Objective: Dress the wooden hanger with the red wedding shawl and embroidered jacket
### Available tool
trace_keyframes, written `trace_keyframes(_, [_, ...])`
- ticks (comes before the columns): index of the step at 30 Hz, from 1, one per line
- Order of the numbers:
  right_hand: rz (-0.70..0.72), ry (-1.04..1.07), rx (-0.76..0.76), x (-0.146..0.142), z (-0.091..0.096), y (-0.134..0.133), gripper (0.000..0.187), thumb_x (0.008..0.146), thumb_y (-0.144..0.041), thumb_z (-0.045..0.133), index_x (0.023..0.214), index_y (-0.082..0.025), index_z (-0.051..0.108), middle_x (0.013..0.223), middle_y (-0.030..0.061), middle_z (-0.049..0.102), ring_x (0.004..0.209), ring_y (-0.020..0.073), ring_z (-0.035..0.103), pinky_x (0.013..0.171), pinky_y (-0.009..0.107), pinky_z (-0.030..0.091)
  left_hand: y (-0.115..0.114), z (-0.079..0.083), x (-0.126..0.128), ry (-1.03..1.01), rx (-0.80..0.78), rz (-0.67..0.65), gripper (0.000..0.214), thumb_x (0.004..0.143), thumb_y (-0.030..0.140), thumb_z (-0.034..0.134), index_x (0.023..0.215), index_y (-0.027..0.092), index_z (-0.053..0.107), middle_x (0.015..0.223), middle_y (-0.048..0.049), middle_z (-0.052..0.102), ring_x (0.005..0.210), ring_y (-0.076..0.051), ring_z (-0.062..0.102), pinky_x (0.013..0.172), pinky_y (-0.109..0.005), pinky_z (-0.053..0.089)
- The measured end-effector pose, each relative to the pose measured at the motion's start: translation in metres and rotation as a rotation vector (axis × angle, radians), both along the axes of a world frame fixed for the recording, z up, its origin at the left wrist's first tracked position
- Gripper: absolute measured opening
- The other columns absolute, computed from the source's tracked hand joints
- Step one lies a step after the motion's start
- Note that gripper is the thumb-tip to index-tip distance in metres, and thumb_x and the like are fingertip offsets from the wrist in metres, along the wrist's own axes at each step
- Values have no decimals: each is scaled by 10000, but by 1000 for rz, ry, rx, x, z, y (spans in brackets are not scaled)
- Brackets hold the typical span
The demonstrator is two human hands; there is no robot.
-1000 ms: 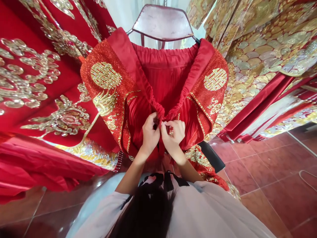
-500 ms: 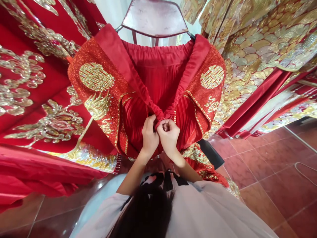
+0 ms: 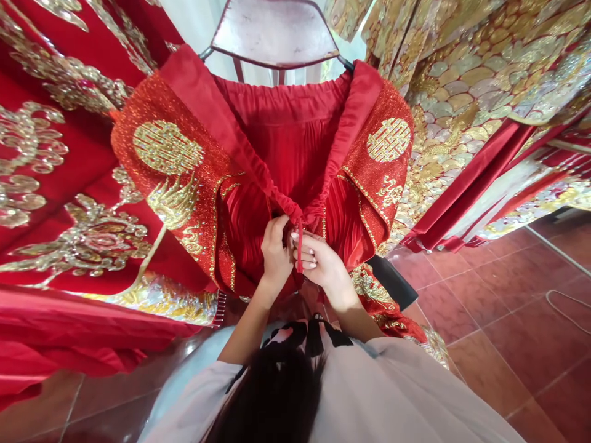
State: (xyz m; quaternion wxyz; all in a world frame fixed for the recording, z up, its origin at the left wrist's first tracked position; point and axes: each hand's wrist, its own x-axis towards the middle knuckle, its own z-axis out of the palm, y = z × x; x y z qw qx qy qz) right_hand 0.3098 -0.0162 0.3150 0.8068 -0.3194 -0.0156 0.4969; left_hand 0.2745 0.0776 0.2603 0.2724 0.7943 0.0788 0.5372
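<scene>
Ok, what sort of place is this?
Perhaps a costume shop or storeroom: there's an embroidered red garment in front, beaded red cloth on the left and gold scale-patterned fabric on the right.

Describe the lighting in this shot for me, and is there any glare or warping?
In the head view, bright glare whitens the panel behind the red garment; in the head view, gold embroidery sparkles; in the head view, wide-angle stretching draws out the jewelled red cloth toward the edge; in the head view, the right hand and red cord look fairly sharp.
</scene>
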Motion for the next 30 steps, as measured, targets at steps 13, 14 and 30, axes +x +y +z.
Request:
trace_keyframes(13, [-124, -206, -43, 2, -7, 5, 106, 636, -209, 660, 624, -134, 588, 370, -123, 294, 311, -11, 173, 309, 132, 97, -2, 1, -3, 10, -43, 8, 246, 827, 115, 514, 1056, 184, 567, 947, -41, 620, 866, -145, 606, 763, -243, 499])
trace_keyframes(14, [-137, -219, -53, 2, -7, 6, 108, 623, -209, 663, 613, -133, 588, 369, -122, 293, 313, -11, 172, 309, 135, 90, -3, 1, -3, 1, -46, 10, 244, 823, 112, 515, 1049, 185, 567, 934, -36, 618, 855, -143, 603, 761, -242, 498])
trace_keyframes(30, [-422, -375, -63, -6, 7, 16, 132, 597, -262, 687, 595, -151, 616, 382, -113, 271, 359, 12, 152, 366, 204, 92, -4, -1, 3, -40, 55, 130, 180, 926, 225, 453, 868, 144, 604, 785, -49, 573, 704, -135, 578, 653, -232, 476])
